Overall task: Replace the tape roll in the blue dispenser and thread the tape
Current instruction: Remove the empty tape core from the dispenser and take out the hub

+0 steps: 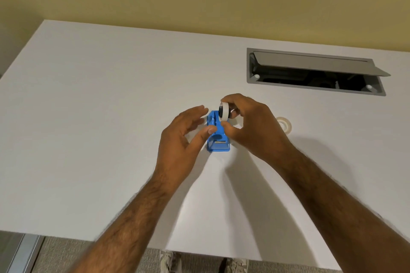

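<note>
The blue dispenser (217,137) stands on the white table (99,139), its cutter end toward me. My right hand (250,124) is shut on a white tape roll (224,111) with a dark core, held on edge just above the dispenser's far end. My left hand (184,137) is at the dispenser's left side, thumb resting on its top edge, fingers spread apart. A second, clear tape roll (285,124) lies flat on the table to the right, partly hidden behind my right hand.
An open cable hatch (315,73) with a raised grey lid is cut into the table at the back right. The table's near edge runs below my forearms, with shoes (168,260) and floor beyond it.
</note>
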